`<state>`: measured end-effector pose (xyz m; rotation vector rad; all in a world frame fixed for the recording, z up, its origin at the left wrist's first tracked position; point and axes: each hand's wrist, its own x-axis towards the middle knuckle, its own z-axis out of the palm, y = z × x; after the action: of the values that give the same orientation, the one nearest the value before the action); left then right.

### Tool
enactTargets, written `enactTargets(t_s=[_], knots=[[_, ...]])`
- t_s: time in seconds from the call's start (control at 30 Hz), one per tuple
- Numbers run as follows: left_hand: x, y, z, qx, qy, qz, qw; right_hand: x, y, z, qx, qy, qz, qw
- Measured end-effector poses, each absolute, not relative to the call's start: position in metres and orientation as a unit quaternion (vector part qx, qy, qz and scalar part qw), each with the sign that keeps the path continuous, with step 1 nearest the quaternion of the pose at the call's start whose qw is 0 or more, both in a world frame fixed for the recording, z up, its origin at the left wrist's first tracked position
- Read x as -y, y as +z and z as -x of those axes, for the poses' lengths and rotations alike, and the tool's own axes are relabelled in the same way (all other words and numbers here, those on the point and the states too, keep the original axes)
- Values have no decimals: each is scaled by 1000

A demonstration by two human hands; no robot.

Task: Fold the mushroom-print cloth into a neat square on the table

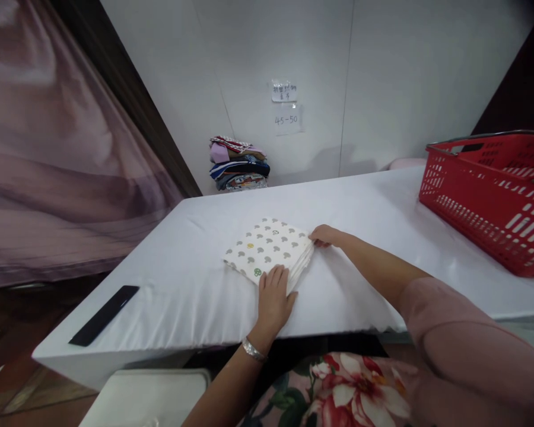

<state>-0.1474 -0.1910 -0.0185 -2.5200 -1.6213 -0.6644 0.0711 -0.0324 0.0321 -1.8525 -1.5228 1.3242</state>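
Note:
A folded white cloth point(267, 243) printed with grey mushroom shapes, one yellow and one green, lies on the white-covered table point(196, 243). Its layered edges show on the right side. My left hand point(275, 299) rests on the near corner of the cloth, fingers stretched out over its top and thumb to the side. At the right-hand corner, my right hand point(326, 235) pinches the cloth's edge between closed fingers.
A red plastic basket point(485, 201) stands on the right of the table. A dark flat slab point(104, 314) lies at the left front. Behind the far edge is a stack of folded fabrics point(240, 163); paper notes point(288, 118) hang on the wall. A pink curtain point(62, 148) hangs left.

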Motion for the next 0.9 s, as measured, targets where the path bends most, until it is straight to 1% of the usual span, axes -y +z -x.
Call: enactTargets(t_s=[0.17,0.3,0.4,0.47,0.53,0.63,0.7,0.77,0.83,0.9], knots=[[191,-12,155,531,-204,822,39,31,29,-71,581,443,663,163],[195,-9,183,528,-200,824,36,50,23,-74,618,426,647,132],[200,-12,210,515,-201,833,-7,69,18,-78,640,433,625,109],[202,-15,223,508,-230,829,-52,74,19,-81,659,427,612,91],[201,-16,230,539,-303,781,-92,73,21,-81,669,407,615,99],[193,-13,233,655,-417,611,-154,62,24,-76,653,414,619,140],[184,-10,233,715,-431,499,-231,54,23,-68,641,434,615,147],[174,-7,233,732,-429,432,-305,48,20,-58,646,414,625,146],[163,-5,231,734,-435,400,-336,44,15,-50,657,367,641,148],[154,-4,228,736,-440,393,-332,46,11,-47,664,347,645,152]])
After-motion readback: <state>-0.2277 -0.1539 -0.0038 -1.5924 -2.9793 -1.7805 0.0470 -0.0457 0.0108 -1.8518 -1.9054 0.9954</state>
